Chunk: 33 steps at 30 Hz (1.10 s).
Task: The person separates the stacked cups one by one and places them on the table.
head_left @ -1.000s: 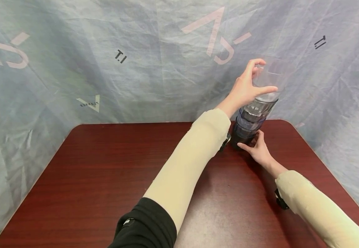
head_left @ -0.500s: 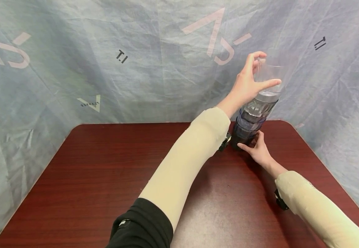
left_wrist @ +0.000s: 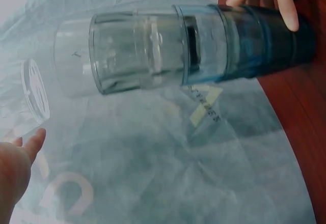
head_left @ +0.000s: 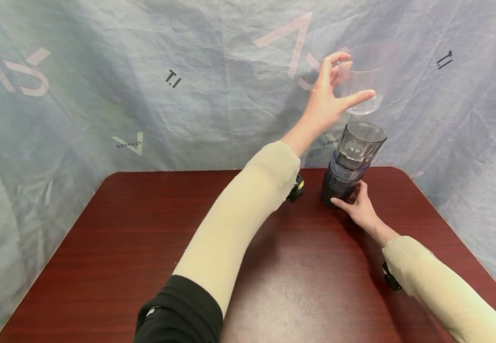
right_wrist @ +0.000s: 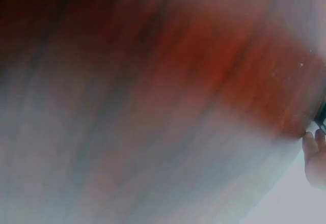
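Note:
My left hand [head_left: 327, 97] holds a clear plastic cup [head_left: 362, 105] up in the air, thumb on the near side and fingers on the far side. Below it stands a tall stack of nested cups [head_left: 351, 157], dark at the bottom and clearer toward the top. In the left wrist view the base of the held cup [left_wrist: 35, 91] is apart from the stack's top rim, where another clear cup [left_wrist: 71, 56] sits. My right hand [head_left: 361, 207] grips the dark bottom cup [head_left: 331, 188] on the table. The right wrist view catches only fingertips [right_wrist: 309, 145] at its edge.
The reddish-brown table [head_left: 145, 228] has rounded far corners, and the stack stands near its back right. A grey-blue printed cloth [head_left: 196, 95] hangs right behind the table. Beige sleeves [head_left: 239, 205] cover both forearms.
My left hand has risen and shifted left, lifting the clear cup off the stack's top. My right hand has stayed at the stack's base.

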Each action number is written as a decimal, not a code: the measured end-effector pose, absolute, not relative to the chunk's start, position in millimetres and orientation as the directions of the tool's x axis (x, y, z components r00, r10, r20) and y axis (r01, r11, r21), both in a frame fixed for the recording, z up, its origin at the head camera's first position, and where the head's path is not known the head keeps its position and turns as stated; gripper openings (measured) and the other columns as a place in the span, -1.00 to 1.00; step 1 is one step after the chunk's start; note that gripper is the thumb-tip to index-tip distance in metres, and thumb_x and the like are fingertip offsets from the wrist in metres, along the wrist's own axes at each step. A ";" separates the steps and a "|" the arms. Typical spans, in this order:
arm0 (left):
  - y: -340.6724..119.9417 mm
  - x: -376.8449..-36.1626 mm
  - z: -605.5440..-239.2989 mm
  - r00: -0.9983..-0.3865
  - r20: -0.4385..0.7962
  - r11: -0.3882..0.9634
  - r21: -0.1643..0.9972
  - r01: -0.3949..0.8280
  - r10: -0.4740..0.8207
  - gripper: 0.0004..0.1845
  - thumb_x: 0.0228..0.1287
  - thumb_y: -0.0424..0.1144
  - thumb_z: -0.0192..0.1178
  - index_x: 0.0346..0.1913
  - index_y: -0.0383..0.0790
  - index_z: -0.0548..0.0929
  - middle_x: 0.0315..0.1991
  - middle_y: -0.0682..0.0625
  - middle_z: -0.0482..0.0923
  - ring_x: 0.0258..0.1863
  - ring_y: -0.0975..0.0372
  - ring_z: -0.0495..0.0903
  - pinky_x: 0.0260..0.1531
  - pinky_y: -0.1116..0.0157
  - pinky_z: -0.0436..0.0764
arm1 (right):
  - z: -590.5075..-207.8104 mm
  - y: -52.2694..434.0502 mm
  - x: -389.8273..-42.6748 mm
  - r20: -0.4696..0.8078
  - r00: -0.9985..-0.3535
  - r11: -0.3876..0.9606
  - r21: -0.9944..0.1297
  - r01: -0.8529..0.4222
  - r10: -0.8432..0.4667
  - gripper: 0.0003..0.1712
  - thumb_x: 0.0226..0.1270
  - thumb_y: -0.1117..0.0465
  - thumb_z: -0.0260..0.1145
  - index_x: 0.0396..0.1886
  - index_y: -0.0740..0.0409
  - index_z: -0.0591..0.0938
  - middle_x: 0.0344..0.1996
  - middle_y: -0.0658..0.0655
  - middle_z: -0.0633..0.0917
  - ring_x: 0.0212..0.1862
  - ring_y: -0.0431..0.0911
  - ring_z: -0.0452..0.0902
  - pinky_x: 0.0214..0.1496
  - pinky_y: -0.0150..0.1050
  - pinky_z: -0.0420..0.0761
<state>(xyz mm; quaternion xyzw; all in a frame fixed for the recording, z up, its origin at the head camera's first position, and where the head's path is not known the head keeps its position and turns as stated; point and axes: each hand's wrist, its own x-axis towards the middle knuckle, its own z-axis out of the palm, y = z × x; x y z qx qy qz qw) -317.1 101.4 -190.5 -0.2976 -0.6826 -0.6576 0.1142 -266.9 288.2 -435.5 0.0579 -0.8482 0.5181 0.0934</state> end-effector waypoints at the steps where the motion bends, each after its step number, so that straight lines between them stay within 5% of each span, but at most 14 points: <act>1: 98.1 -317.7 -190.8 -0.791 0.559 -0.050 0.823 0.566 0.250 -0.17 -0.03 -0.35 0.53 0.26 -0.06 0.25 0.25 0.16 0.34 0.15 0.56 0.29 0.14 0.64 0.16 | -435.4 288.6 -267.3 0.217 -0.976 0.461 -0.867 -0.192 0.001 -0.07 0.31 0.27 0.36 0.37 0.36 -0.09 0.24 0.49 0.30 0.24 0.27 0.31 0.18 0.01 0.36; 11: 55.7 -316.5 -217.3 -0.785 0.596 -0.131 0.803 0.582 0.168 -0.18 -0.04 -0.44 0.51 0.25 -0.15 0.27 0.23 -0.04 0.41 0.20 0.42 0.35 0.17 0.56 0.24 | -434.9 293.8 -270.4 0.212 -0.977 0.497 -0.849 -0.182 0.004 -0.05 0.32 0.22 0.36 0.38 0.36 -0.10 0.25 0.51 0.30 0.20 0.29 0.33 0.07 -0.14 0.38; 15: 35.8 -310.6 -232.6 -0.787 0.594 -0.157 0.804 0.574 0.168 -0.20 -0.01 -0.43 0.50 0.25 -0.12 0.26 0.22 -0.01 0.45 0.18 0.37 0.40 0.03 0.41 0.45 | -434.6 295.7 -272.1 0.208 -0.978 0.502 -0.847 -0.177 0.006 -0.04 0.32 0.21 0.36 0.39 0.36 -0.11 0.27 0.51 0.28 0.22 0.29 0.31 0.09 -0.06 0.37; 18: 21.3 -304.0 -245.8 -0.793 0.583 -0.143 0.812 0.566 0.176 -0.22 0.03 -0.41 0.48 0.26 -0.12 0.25 0.23 0.02 0.46 0.19 0.34 0.42 -0.07 0.28 0.52 | -434.4 296.9 -272.7 0.205 -0.979 0.498 -0.849 -0.177 0.002 -0.03 0.32 0.21 0.36 0.39 0.36 -0.12 0.28 0.51 0.27 0.23 0.29 0.30 0.10 -0.09 0.37; 25: -11.0 -289.7 -283.6 -0.814 0.549 -0.044 0.833 0.552 0.187 -0.19 0.06 -0.36 0.47 0.29 -0.12 0.20 0.29 0.08 0.41 0.25 0.36 0.36 -0.02 0.14 0.52 | -435.2 299.3 -272.1 0.220 -0.975 0.500 -0.845 -0.191 0.000 -0.03 0.31 0.24 0.37 0.39 0.37 -0.12 0.26 0.51 0.29 0.19 0.28 0.32 -0.07 -0.49 0.33; 33: -58.3 -278.7 -319.0 -0.843 0.514 0.049 0.849 0.527 0.161 -0.19 0.05 -0.34 0.49 0.28 -0.10 0.20 0.29 0.11 0.41 0.27 0.34 0.36 0.05 0.00 0.49 | -436.0 298.1 -272.1 0.241 -0.970 0.511 -0.835 -0.205 0.004 -0.05 0.30 0.24 0.37 0.38 0.39 -0.09 0.23 0.52 0.31 0.13 0.26 0.35 -0.09 -0.47 0.33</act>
